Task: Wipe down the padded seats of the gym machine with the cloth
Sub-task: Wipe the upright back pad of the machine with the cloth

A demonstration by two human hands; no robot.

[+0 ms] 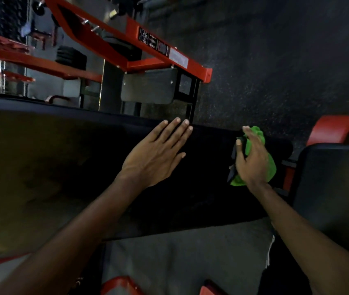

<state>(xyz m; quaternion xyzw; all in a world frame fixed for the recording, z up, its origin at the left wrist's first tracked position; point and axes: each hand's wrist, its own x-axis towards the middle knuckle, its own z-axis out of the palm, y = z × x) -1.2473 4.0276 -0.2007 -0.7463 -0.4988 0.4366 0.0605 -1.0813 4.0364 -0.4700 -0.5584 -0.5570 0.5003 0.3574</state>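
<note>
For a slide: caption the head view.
Right hand grips crumpled green cloth on black padded seat; left hand rests flat.

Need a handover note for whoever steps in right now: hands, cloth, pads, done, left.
Left hand: fingers straight, flat on the long black pad near its far edge.
Right hand: grips the bunched green cloth at that pad's right end, with a dark flat object I cannot identify.
Second black pad: to the right, no hand on it.
Done: wiped area cannot be told from the picture.
Left: probably finish the long pad, then the second.
</note>
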